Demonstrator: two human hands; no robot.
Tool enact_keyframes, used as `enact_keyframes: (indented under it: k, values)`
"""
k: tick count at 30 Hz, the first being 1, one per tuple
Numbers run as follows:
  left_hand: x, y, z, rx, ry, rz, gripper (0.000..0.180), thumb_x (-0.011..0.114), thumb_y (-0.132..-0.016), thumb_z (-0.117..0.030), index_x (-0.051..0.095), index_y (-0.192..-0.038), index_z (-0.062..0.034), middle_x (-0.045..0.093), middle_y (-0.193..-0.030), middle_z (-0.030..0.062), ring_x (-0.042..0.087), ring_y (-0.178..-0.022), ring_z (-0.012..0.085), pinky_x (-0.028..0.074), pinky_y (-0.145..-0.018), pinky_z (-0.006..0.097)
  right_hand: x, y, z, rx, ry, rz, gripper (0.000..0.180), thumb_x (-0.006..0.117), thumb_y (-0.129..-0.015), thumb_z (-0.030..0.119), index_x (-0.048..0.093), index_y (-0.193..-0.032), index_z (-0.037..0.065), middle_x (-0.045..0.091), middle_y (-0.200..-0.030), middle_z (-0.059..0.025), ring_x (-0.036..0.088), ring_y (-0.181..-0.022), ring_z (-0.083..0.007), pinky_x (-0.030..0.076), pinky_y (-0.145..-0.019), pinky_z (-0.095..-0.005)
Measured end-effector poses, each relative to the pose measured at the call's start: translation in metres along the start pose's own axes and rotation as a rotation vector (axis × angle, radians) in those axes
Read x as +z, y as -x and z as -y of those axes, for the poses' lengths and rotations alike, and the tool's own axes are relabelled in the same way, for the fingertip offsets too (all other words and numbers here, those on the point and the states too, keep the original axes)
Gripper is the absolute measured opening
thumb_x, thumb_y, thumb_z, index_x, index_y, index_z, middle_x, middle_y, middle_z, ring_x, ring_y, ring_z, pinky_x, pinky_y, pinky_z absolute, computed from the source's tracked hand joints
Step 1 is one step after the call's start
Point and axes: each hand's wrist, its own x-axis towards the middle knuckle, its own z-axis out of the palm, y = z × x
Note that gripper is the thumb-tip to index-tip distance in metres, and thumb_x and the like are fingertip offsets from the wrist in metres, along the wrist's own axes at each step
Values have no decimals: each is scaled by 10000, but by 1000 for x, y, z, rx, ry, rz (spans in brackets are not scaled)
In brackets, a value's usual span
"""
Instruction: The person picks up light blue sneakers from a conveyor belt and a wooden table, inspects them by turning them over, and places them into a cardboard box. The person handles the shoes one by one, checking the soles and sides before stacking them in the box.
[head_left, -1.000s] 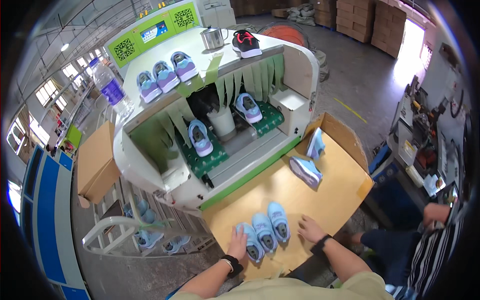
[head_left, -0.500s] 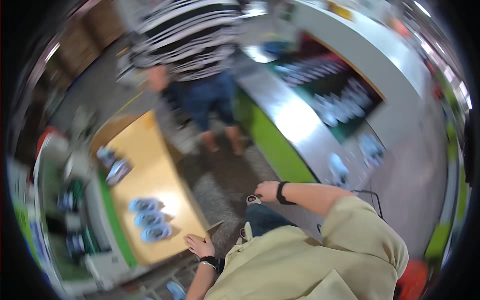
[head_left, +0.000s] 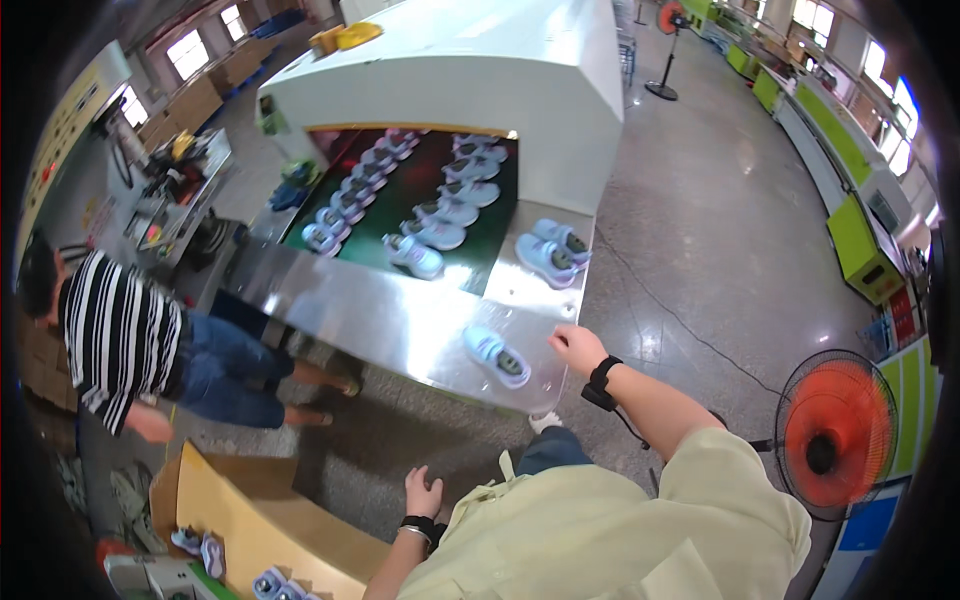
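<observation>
My right hand point(head_left: 578, 350), loosely curled with nothing seen in it, hovers by the right end of a metal ledge point(head_left: 350, 310). Nearest to it lies a single light-blue sneaker point(head_left: 497, 357) on that ledge. Behind it, a pair of sneakers point(head_left: 552, 252) stands at the ledge's right corner. Lower down, my left hand point(head_left: 424, 494) hangs in front of my body, fingers apart and holding nothing. A wooden tabletop point(head_left: 330, 555) is close to it, with more sneakers point(head_left: 275, 583) at its lower left.
Rows of sneakers point(head_left: 440, 232) sit on a dark green conveyor belt point(head_left: 370, 235) leading under a white machine hood point(head_left: 450, 110). A person in a striped shirt point(head_left: 120, 325) is at the left. An orange fan point(head_left: 835, 440) stands at the right, and a cable point(head_left: 680, 325) crosses the floor.
My view has swung right, toward the conveyor. My left hand has come off the wooden tabletop's edge, and my right hand is now beside the metal ledge.
</observation>
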Motion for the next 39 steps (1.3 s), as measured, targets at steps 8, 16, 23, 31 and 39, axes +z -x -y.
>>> enact_keyframes:
  k: [8, 16, 23, 31, 39]
  values:
    - [60, -114, -249, 369, 64, -99, 357, 637, -908, -96, 599, -1250, 0, 623, -1215, 169, 622, -1087, 289, 498, -956, 390, -55, -193, -141, 106, -65, -312, 669, 749, -804, 366, 545, -1328, 4, 595, -1264, -250, 554, -1203, -404, 445, -1053, -453]
    - [205, -281, -322, -94, 393, 214, 760, 719, -915, -390, 374, -1493, -36, 629, -1278, 148, 654, -1064, 291, 546, -831, 440, -25, -210, -143, 243, -264, -212, 686, 828, -739, 329, 590, -1306, 24, 683, -1150, -247, 660, -1080, -399, 523, -946, -442]
    - [224, -284, -318, -497, 717, 451, 817, 865, -761, -255, 392, -1383, -17, 649, -1054, 127, 686, -832, 285, 559, -598, 421, -24, -122, -97, 306, -553, -29, 719, 807, -806, 385, 532, -1353, 7, 668, -1202, -220, 656, -1121, -332, 504, -966, -401]
    - [48, -159, -354, -281, 1204, 354, 599, 688, -879, -263, 461, -1406, -93, 656, -1183, 124, 670, -1004, 308, 560, -862, 454, -33, -113, 14, 54, -1029, 222, 673, 706, -945, 280, 397, -1465, -16, 525, -1406, -117, 488, -1297, -213, 381, -1099, -355]
    - [-118, -5, -216, 362, 1692, 59, 399, 628, -869, -114, 605, -1258, -26, 710, -1119, 92, 688, -970, 236, 531, -886, 369, 50, -39, 218, 88, -1524, 1094, 831, 748, -883, 409, 329, -1531, 100, 486, -1463, -68, 472, -1346, -247, 405, -1096, -455]
